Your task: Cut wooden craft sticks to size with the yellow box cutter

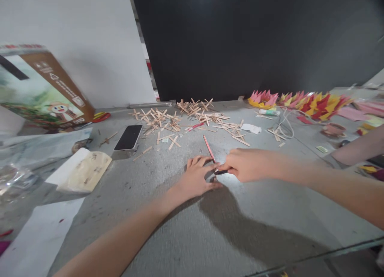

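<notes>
My left hand (198,176) rests on the grey tabletop with fingers spread and thumb apart. A pink patterned thin stick (209,148) runs down to its fingertips, its lower end hidden there. In the gap between thumb and forefinger lies something small, too unclear to name. From the right, my right hand (244,165) is closed on a slim dark tool (221,172), whose tip points left into that gap. Its kind cannot be made out. Beyond the hands lies a heap of flat wooden sticks (162,120), many joined in crosses.
A phone (128,137) lies left of the sticks. Farther left are a wrapped pale block (85,171), white paper (45,229) and a printed box (57,89). Pink and yellow paper flowers (263,99) and a white cable (289,123) sit at the back right. Another person's forearm (360,147) enters at right.
</notes>
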Demonstrator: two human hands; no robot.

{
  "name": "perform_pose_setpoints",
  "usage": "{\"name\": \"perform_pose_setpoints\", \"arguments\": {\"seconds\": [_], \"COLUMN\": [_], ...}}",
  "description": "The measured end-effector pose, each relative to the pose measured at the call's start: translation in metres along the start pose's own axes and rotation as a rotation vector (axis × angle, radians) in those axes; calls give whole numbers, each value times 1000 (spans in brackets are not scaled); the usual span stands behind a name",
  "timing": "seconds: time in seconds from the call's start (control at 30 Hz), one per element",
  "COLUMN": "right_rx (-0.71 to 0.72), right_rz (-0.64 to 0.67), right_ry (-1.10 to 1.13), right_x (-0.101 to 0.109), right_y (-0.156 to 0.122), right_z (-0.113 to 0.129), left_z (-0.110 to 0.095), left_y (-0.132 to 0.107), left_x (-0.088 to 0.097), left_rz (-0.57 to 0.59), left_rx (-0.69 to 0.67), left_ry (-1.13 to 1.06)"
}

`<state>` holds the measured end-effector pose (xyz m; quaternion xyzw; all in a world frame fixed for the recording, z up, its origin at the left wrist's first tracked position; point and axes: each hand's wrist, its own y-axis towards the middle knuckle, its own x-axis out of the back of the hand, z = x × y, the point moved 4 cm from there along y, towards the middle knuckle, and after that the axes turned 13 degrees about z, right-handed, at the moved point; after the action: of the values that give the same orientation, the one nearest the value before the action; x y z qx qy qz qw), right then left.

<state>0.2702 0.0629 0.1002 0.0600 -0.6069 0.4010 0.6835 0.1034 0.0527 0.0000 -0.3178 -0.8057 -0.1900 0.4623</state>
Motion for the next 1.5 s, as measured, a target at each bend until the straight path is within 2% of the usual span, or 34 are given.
{"name": "perform_pose_setpoints", "arguments": {"seconds": [0.07,0.17,0.4,0.53,0.67,0.83,1.03,1.13,1.5], "right_rx": [35,13,5,-103,-61,13,19,23,118], "right_rz": [117,172,184,250,156,103,144,122,158], "right_ry": [-58,-103,-147,-82,-109,-191,-177,-154,-87], "right_x": [4,12,25,27,28,27,24,26,29], "right_y": [7,12,20,28,28,23,19,18,14], "right_z": [10,21,42,42,37,30,27,27,31], "left_z": [1,1,-3,-7,-5,-5,-10,-12,-16], "left_y": [0,0,-4,-7,-8,-10,-7,-3,-6], "left_x": [0,0,4,2,0,-1,1,0,-2], "left_rz": [1,9,4,1,-16,-20,-4,-2,-6], "left_rx": [-7,-12,-41,-85,-67,-73,-59,-34,-9], "left_ry": [16,39,59,89,77,119,124,129,185]}}
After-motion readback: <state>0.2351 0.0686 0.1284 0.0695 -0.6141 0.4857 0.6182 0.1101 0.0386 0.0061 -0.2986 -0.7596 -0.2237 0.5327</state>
